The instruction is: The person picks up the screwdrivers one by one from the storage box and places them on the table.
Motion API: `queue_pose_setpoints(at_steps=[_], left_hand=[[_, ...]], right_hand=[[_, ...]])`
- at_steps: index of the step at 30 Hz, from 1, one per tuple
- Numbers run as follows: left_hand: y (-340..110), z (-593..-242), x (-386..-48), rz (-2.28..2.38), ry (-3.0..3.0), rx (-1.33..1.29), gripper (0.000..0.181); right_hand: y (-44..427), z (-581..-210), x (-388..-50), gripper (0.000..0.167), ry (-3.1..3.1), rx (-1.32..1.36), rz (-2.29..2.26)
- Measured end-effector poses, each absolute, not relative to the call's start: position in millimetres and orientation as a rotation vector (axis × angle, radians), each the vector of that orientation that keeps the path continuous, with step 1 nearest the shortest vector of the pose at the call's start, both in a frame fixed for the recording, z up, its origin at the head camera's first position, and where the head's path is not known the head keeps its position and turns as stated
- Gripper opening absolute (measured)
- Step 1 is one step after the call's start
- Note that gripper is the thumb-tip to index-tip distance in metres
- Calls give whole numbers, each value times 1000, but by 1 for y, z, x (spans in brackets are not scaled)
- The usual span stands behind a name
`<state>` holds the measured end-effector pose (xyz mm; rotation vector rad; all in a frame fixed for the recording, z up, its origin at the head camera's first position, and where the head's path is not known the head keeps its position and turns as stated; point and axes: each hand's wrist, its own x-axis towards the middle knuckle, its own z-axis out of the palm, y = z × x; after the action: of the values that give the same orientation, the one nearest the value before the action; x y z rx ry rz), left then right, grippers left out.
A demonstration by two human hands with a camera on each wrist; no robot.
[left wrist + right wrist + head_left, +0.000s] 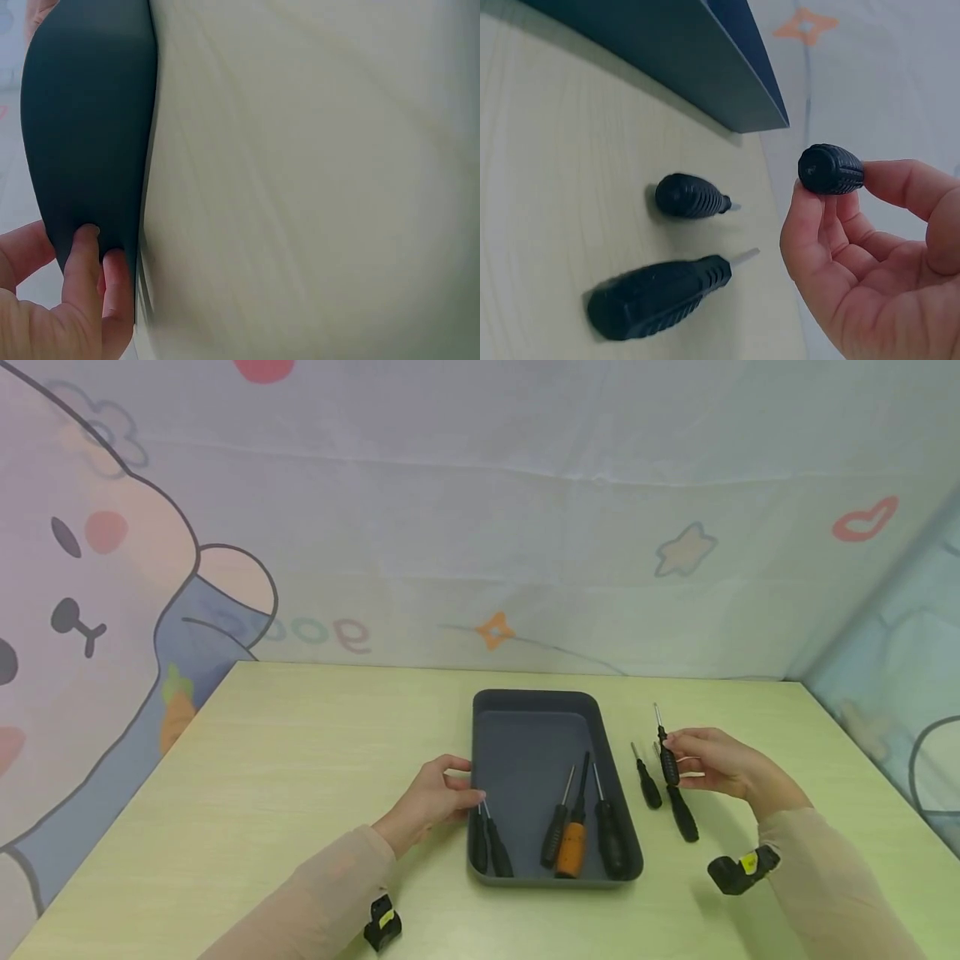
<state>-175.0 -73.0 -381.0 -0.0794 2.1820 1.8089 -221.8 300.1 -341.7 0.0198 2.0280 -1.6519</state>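
My right hand pinches a small black-handled screwdriver above the table, its shaft pointing away from me. The right wrist view shows the end of that screwdriver's handle between thumb and fingers. Two more black screwdrivers lie on the table near this hand, a smaller one and a larger one. With my left hand I hold the left side of a dark grey tray, thumb over the rim; in the left wrist view, fingertips press its outer wall.
Inside the tray, two dark screwdrivers lie along the left side. To the right are an orange-handled screwdriver, a slim black one and a thick black one. A printed cloth hangs behind the pale table.
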Motion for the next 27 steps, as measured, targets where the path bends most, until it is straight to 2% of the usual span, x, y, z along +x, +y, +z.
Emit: queue_pose_setpoints(at_steps=[6,17,27], left_hand=[[-74,-381,-175,1811,2180,-74,50],[-74,-383,-175,1823,2171,-61,50],[-74,-382,-176,1829,2164,-62,50]], right_hand=[[311,-349,-224,26,2056,62,-1633],[323,-360,-220,19,2114,157,-1579],[332,-368,-217,29,2253,224,-1413]])
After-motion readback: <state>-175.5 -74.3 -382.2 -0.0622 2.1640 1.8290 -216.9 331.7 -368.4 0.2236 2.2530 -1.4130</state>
